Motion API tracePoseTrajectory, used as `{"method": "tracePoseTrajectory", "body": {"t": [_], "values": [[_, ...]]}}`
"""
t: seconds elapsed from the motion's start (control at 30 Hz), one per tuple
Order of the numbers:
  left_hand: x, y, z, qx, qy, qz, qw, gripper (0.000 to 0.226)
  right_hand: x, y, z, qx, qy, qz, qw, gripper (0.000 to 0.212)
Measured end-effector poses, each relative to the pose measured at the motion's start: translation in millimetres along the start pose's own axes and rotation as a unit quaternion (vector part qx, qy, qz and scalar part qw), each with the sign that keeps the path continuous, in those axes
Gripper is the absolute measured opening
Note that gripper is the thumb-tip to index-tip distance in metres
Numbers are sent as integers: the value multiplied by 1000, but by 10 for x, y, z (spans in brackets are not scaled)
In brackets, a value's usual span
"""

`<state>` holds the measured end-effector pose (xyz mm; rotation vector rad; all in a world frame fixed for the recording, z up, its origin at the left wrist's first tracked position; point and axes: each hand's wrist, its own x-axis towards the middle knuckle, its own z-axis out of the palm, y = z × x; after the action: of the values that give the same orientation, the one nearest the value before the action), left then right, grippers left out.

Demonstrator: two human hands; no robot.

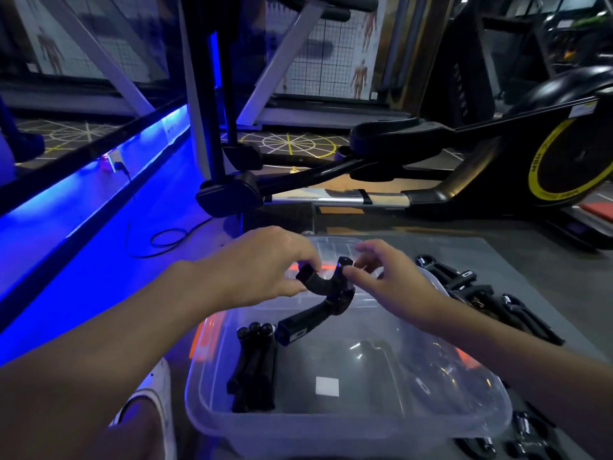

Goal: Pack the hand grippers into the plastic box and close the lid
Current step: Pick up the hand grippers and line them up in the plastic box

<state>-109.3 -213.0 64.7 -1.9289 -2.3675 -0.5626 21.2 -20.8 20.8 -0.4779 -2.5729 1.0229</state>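
Note:
A clear plastic box (348,429) stands open on the floor in front of me. Along its left inner wall lie several black hand grippers (255,366). Both hands hold one black hand gripper (326,295) above the box's far end. My left hand (265,263) pinches its upper left end. My right hand (388,277) pinches its top right part. One handle hangs down towards the box. The clear lid (335,250) lies beyond the box, partly hidden by my hands.
More black hand grippers (481,293) lie on the grey mat to the right of the box, and others (527,433) at its near right corner. An exercise bike (497,161) stands behind. A blue-lit strip and a cable (166,239) run along the left. A white shoe (159,393) is near the box's left side.

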Motion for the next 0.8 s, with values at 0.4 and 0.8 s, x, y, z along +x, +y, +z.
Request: {"method": "tracePoseTrajectory", "body": {"t": [0.4,0.8], "values": [[17,79,61,37,20,35,998,23,89,50,144,94,39,94,990,15],[-103,-236,96,-50,-43,-54,996,23,184,160,280,-7,-9,56,998,11]]}}
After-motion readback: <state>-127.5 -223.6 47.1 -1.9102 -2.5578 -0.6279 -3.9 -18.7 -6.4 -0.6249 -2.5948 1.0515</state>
